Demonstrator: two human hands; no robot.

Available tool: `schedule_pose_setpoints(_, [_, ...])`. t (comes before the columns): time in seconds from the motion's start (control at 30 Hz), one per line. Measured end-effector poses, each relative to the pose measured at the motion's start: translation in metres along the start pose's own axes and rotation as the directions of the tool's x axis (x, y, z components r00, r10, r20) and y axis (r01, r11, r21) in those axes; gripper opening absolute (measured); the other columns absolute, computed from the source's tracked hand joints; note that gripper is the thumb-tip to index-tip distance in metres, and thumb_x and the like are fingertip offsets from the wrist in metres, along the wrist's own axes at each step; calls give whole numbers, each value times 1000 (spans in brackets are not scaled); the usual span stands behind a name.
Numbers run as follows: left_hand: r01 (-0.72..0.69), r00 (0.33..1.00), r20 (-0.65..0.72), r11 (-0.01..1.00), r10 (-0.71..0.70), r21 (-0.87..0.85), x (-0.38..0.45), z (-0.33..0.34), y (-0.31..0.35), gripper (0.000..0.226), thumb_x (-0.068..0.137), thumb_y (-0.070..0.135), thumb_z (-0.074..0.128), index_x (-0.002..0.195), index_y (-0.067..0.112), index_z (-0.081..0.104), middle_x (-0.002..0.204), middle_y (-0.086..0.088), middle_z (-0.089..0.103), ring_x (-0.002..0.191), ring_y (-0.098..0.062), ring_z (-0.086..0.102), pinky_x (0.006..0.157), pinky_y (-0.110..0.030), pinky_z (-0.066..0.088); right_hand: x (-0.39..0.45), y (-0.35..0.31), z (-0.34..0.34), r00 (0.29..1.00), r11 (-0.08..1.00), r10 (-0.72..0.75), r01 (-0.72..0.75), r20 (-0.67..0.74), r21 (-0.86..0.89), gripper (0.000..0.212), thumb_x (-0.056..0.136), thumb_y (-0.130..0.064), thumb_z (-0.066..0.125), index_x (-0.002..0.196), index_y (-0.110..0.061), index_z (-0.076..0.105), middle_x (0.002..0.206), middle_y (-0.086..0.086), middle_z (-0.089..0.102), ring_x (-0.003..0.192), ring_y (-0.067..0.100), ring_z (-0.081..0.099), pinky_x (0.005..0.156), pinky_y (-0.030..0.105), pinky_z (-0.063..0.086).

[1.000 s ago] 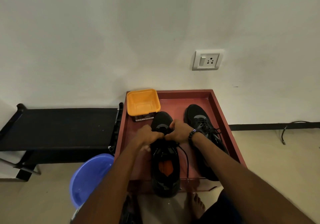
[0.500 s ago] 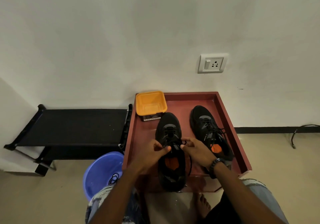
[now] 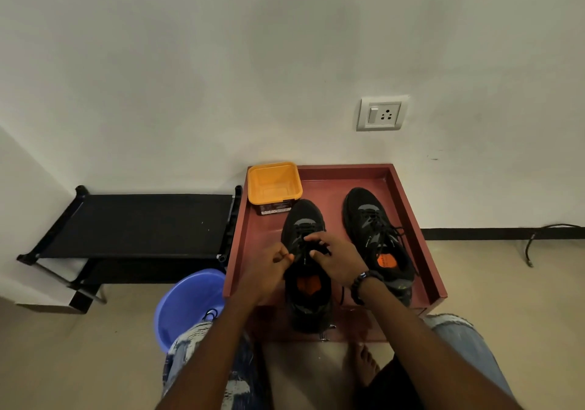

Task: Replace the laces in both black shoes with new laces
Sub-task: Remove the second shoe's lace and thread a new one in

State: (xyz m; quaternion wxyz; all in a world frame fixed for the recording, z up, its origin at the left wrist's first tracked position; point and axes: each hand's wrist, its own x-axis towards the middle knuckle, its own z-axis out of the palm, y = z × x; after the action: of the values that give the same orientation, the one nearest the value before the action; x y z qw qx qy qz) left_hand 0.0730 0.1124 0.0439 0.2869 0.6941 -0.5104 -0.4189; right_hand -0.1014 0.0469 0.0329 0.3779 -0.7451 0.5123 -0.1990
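Red tray point(image 3: 411, 219) sits lower centre of the frame, against the white wall, with both black shoes on it. Near shoe point(image 3: 304, 219) lies centre-lower, toe toward the wall, heel hanging over the tray's front edge, orange insole showing. Second shoe point(image 3: 364, 207) is just right of it, apart, laced, orange insole label visible, loose lace ends spilling to its right.

Both hands are over the near shoe's lacing area. Left hand point(image 3: 269, 268) is at the shoe's left side, fingers curled, thumb and forefinger pinching a black lace point(image 3: 304, 251). Right hand point(image 3: 337, 261) is at the shoe's right side, fingers bent, thumb and fingertips pinching the lace on that side; a dark beaded bracelet point(image 3: 362, 283) sits on the wrist. Exact eyelet cannot be told, black on black.

Yellow tub point(image 3: 273, 181) stands at the tray's upper left corner, touching nothing else visible. Blue basin point(image 3: 186, 302) sits on the floor left of the tray, something dark and stringy inside near its lower edge. Black rack point(image 3: 139, 223) is at left frame. Wall socket point(image 3: 381, 113) is upper right. A cable point(image 3: 538, 235) lies on the floor at far right. Bare foot point(image 3: 365, 362) shows bottom centre.
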Motion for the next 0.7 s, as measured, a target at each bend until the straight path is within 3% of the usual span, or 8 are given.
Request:
schedule_pose_setpoints(0.1, [18,999,-37,995,-22,-100,1,0,-4,14,100,18,52,89,13,56,93,-15,64,86,-31,62,81,-43,55,3,-1,2,1000,1000,13,-13,11,1,26,93,-16,66,117,-26,70,121,-5,67,112,11,58,101,28,46])
schedule_pose_setpoints(0.2, [95,994,-33,962,-107,-256,3,1,-8,16,102,14,48,86,12,51,92,-18,62,78,-23,59,73,-34,50,2,0,1,1000,1000,17,-17,9,12,23,93,-18,67,115,-24,71,119,-6,67,105,6,54,90,18,42])
schedule_pose_setpoints(0.33, [153,983,-27,892,-181,-426,1,-1,-10,16,103,11,44,87,10,48,93,-12,64,80,-21,64,72,-36,54,2,6,2,999,998,45,-46,16,37,23,93,-20,67,115,-25,71,111,-10,63,99,2,52,80,8,40])
schedule_pose_setpoints(0.47, [180,972,-41,849,-230,-496,-3,-2,-6,17,103,13,41,89,9,48,90,-8,67,75,-24,66,62,-32,56,2,8,3,999,999,44,-44,2,15,23,93,-22,67,114,-28,71,118,-8,66,102,4,54,93,22,47])
schedule_pose_setpoints(0.6, [135,986,-51,940,-158,-313,3,3,-11,21,104,32,46,99,13,52,101,-9,65,86,-21,66,70,-32,57,6,2,7,997,998,-14,18,76,-54,32,89,-32,65,117,-49,64,122,-5,63,113,12,57,102,33,46])
schedule_pose_setpoints(0.7, [28,998,-51,998,-31,-64,6,7,-12,23,99,44,53,98,22,57,97,-5,66,89,-21,65,81,-39,57,9,2,6,994,996,-9,18,106,-88,25,91,-29,66,113,-40,69,117,0,59,110,14,53,99,27,42])
